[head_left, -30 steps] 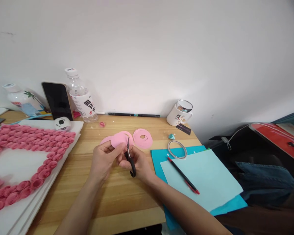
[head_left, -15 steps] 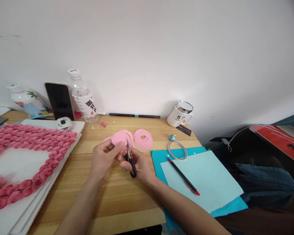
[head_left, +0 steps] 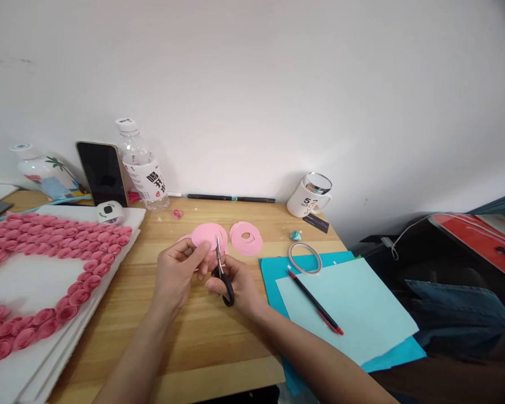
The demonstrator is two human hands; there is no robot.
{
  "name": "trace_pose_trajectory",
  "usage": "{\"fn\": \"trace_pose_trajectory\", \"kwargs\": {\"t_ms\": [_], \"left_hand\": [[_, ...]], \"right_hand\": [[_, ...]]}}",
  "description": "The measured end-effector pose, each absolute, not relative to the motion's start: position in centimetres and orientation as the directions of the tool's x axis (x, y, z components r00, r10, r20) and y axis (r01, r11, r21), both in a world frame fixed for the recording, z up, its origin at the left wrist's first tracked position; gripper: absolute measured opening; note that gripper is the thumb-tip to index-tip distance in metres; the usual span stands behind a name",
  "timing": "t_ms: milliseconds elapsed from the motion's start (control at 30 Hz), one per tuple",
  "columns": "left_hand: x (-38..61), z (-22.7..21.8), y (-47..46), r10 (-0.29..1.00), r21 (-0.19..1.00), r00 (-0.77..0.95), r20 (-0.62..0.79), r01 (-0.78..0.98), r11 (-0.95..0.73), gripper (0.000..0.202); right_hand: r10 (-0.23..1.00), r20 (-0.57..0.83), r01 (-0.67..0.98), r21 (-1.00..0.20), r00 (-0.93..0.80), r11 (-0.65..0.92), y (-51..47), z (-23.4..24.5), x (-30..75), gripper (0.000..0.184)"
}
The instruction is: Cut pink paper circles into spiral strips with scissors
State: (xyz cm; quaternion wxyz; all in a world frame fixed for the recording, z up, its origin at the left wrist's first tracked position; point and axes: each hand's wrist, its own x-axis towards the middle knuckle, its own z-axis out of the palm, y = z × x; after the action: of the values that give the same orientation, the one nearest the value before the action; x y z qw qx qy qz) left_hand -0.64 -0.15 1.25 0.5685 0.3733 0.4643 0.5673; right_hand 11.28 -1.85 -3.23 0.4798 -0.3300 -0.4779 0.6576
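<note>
My left hand (head_left: pixel 179 272) pinches a round piece of pink paper (head_left: pixel 205 233) between thumb and fingers. Wrapped round the black handles of small scissors (head_left: pixel 223 279), my right hand (head_left: pixel 240 283) keeps their blades against the paper's right side. Just beyond on the wooden table lies a pink paper spiral (head_left: pixel 247 247), coiled flat. Part of another pink paper piece (head_left: pixel 184 238) shows behind my left hand. A small rolled pink paper flower (head_left: pixel 177 214) sits further back.
At left, a white board (head_left: pixel 42 269) carries rows of pink paper roses. A phone (head_left: pixel 103 173) and a bottle (head_left: pixel 145 174) stand by the wall. To the right are a mug (head_left: pixel 310 195), a tape roll (head_left: pixel 292 258), a pen (head_left: pixel 313 300) and light blue paper (head_left: pixel 362 314).
The scissors' blades have shifted slightly left along the pink paper. Both hands keep their grips and have barely moved.
</note>
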Motion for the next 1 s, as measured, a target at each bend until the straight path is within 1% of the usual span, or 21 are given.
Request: {"fn": "trace_pose_trajectory", "kwargs": {"t_ms": [100,200,333,467,600,767,867,1000], "left_hand": [[-0.6,1.4,-0.2,0.991,0.953,-0.082,-0.102,-0.293,0.074,0.025],[-0.6,1.3,-0.2,0.994,0.963,-0.067,-0.085,-0.263,0.064,0.021],[-0.7,1.1,-0.2,0.996,0.973,-0.050,-0.077,-0.221,0.064,0.018],[-0.7,0.7,-0.2,0.995,0.976,-0.025,-0.100,-0.195,0.093,0.020],[-0.8,0.5,-0.2,0.994,0.978,-0.008,-0.109,-0.180,0.106,0.020],[-0.9,0.4,-0.2,0.994,0.978,0.001,-0.112,-0.175,0.110,0.019],[-1.0,0.3,-0.1,0.993,0.976,0.007,-0.116,-0.186,0.115,0.020],[-0.9,0.3,-0.1,0.993,0.973,0.002,-0.119,-0.199,0.117,0.020]], "right_hand": [[0.949,0.004,-0.305,-0.947,-0.315,-0.098,-1.9,-3.4,11.3,0.045],[0.946,-0.016,-0.284,-0.952,-0.322,-0.113,-2.0,-3.5,11.2,0.045],[0.936,0.037,-0.310,-0.947,-0.350,-0.078,-1.9,-3.3,11.0,0.043],[0.943,0.095,-0.352,-0.936,-0.318,-0.025,-1.6,-3.2,11.0,0.045],[0.943,0.105,-0.351,-0.936,-0.315,-0.013,-1.3,-3.6,11.2,0.048],[0.943,0.123,-0.386,-0.922,-0.309,-0.006,-1.3,-3.9,11.2,0.044],[0.942,0.120,-0.403,-0.915,-0.313,-0.018,-1.4,-3.8,11.2,0.044],[0.944,0.084,-0.372,-0.927,-0.320,-0.044,-1.4,-3.4,11.2,0.048]]}}
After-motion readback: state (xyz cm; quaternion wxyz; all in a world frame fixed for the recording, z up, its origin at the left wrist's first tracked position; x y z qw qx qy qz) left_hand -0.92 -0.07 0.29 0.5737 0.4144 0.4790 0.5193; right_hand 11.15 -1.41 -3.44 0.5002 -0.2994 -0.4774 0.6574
